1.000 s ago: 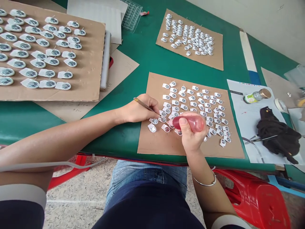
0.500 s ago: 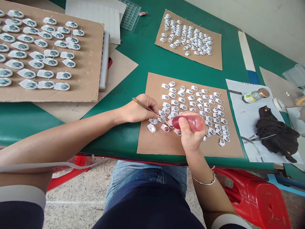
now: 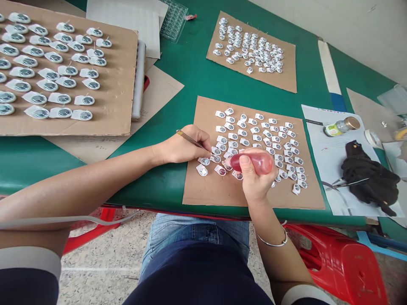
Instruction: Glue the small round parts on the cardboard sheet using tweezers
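Over the near cardboard sheet (image 3: pixel 219 190), left hand (image 3: pixel 187 144) pinching slim metal tweezers (image 3: pixel 190 139), their tip down among the small white tagged discs (image 3: pixel 203 170). Right hand (image 3: pixel 258 182) wrapped round a squeeze bottle of red liquid (image 3: pixel 256 163) (thumb on top), nozzle pointing toward the tweezers, just above the discs; black cloth (image 3: pixel 369 178) and small glass jar (image 3: pixel 341 127) lie on white paper (image 3: pixel 321 148) beside the sheet.

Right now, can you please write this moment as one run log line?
left hand: holds tweezers | right hand: holds red squeeze bottle | both tips: near white pieces on cardboard
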The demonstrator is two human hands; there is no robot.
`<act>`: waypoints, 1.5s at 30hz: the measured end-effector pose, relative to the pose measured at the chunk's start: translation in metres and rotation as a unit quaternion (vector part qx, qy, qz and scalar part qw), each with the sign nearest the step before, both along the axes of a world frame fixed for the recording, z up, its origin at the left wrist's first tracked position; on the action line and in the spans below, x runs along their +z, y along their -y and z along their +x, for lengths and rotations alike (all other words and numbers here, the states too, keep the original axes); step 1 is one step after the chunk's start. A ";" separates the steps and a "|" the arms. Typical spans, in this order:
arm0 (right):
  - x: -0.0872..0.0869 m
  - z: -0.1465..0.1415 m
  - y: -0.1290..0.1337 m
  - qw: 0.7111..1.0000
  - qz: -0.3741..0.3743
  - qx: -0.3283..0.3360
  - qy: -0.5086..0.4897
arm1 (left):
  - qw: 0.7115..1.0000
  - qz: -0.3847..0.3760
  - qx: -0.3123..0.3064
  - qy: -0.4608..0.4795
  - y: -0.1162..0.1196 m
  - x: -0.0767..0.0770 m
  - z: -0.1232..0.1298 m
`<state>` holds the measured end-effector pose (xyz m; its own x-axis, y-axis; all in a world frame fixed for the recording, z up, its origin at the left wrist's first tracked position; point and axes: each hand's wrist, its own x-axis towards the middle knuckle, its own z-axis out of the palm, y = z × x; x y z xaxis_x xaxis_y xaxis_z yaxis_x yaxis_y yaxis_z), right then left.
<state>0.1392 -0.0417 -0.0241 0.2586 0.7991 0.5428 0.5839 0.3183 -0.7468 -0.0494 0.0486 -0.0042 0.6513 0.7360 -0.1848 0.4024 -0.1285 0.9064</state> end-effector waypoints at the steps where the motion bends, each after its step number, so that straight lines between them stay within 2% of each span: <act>1: 0.000 0.000 0.000 1.000 0.006 -0.002 0.005 | 1.000 -0.001 0.000 0.001 0.000 0.000 0.000; 15: -0.003 0.001 0.000 1.000 -0.004 -0.013 -0.003 | 1.000 -0.001 0.001 0.002 0.001 0.000 0.000; 31: 0.003 -0.001 -0.004 0.999 0.031 -0.010 0.024 | 1.000 0.000 0.003 0.008 -0.001 0.000 -0.001; 45: 0.000 -0.001 -0.004 1.000 0.010 -0.011 0.024 | 1.000 -0.008 0.006 0.015 -0.001 -0.002 0.000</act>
